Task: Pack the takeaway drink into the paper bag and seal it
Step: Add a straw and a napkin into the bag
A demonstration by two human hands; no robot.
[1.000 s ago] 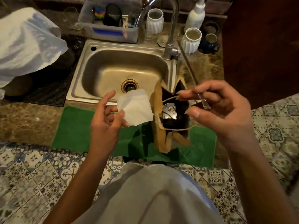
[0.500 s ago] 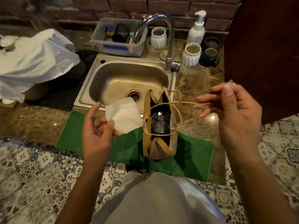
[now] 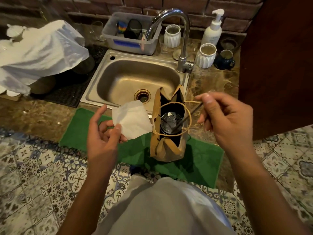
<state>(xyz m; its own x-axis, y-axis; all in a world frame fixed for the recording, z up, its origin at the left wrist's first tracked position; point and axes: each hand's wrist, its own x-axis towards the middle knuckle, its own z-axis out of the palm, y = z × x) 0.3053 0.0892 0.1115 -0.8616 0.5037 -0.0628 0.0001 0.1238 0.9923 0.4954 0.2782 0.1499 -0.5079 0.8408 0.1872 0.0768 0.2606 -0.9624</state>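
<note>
A brown paper bag [image 3: 156, 146] stands open on a green cloth [image 3: 201, 163] at the counter's front edge. Inside it sits the takeaway drink, its black lid [image 3: 169, 123] facing up. String handles loop over the bag's mouth. My right hand [image 3: 225, 119], to the right of the bag, pinches a thin dark straw [image 3: 192, 112] whose lower end points down at the lid. My left hand [image 3: 103, 138], left of the bag, holds a folded white napkin [image 3: 132, 120] between thumb and fingers.
A steel sink [image 3: 135, 80] with a tall tap [image 3: 183, 39] lies just behind the bag. White ribbed cups [image 3: 205, 55], a soap pump bottle [image 3: 213, 29] and a grey tub [image 3: 130, 36] line the back wall. A white plastic bag [image 3: 39, 53] covers items at left. A dark wooden panel [image 3: 277, 65] rises at right.
My right hand let the bag handle drop and brought the straw down into the bag's mouth over the lid. The left hand kept the napkin and stayed beside the bag.
</note>
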